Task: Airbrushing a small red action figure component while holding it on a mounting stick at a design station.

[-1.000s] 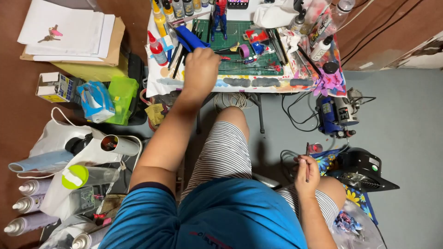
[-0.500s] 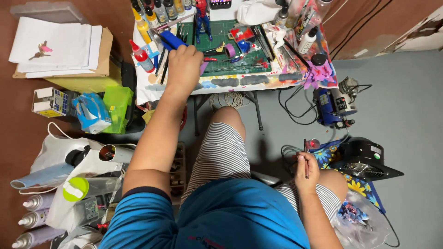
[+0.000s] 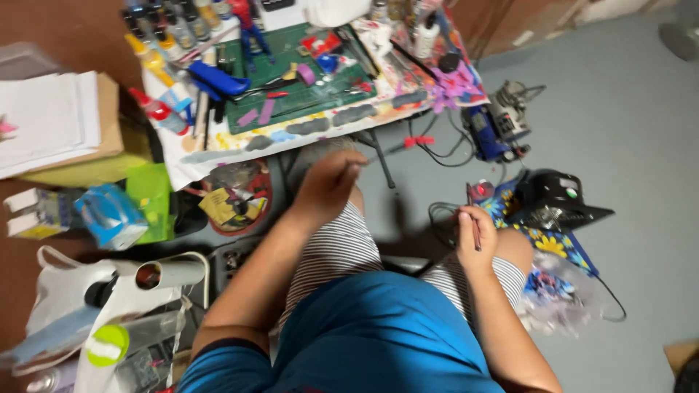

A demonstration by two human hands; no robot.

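Note:
I sit in a blue shirt and striped shorts before a low, paint-stained table (image 3: 218, 149). My left hand (image 3: 328, 182) hovers over my left knee, just below the table's front edge. Its fingers are loosely curled and blurred, with nothing visible in them. A blue tool (image 3: 218, 78) lies on the table beside the green cutting mat (image 3: 306, 98). My right hand (image 3: 477, 236) rests by my right knee and grips a thin reddish stick (image 3: 475, 231), held upright.
Paint bottles (image 3: 167, 25) line the table's back left. A cardboard box with white papers (image 3: 51, 124) and a white bag (image 3: 116, 298) crowd the left. On the grey floor at right stand a blue motor unit (image 3: 495, 127), cables and a black device (image 3: 557, 200).
My left hand has left the blue tool on the table and pulled back toward my knee. The camera view has shifted down and right. The right hand keeps its stick.

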